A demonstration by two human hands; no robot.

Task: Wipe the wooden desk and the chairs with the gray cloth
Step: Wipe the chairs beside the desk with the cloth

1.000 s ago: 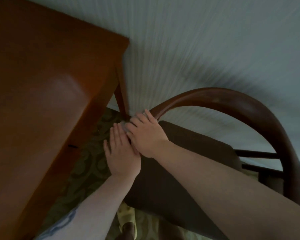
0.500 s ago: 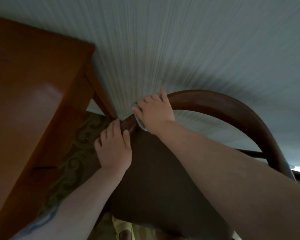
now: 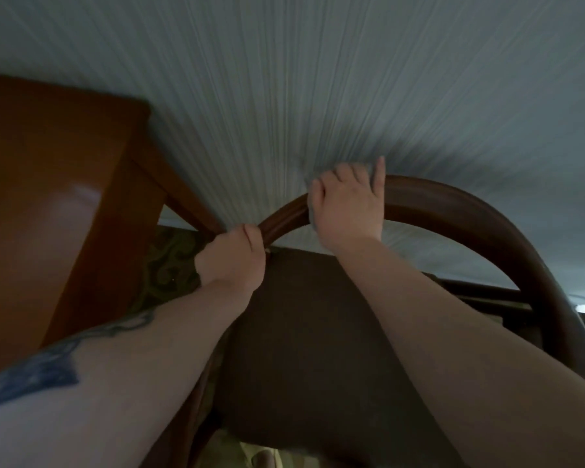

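A chair with a curved dark wooden back rail [image 3: 460, 211] and a dark brown seat [image 3: 304, 332] stands before me. My left hand [image 3: 232, 261] grips the lower left end of the rail. My right hand [image 3: 347, 204] is wrapped over the rail higher up, pressing the gray cloth [image 3: 313, 216] against the wood; only a thin edge of the cloth shows under the palm. The wooden desk [image 3: 48, 184] fills the left side, one of its legs [image 3: 183, 201] running down beside my left hand.
A striped pale wall [image 3: 318, 79] rises close behind the chair and desk. Green patterned carpet [image 3: 169, 261] shows between desk and chair. Horizontal chair spindles [image 3: 487, 292] cross at the right.
My right hand has slid the cloth up and to the right along the curved rail. My left hand moved from flat beside it to gripping the rail's lower end.
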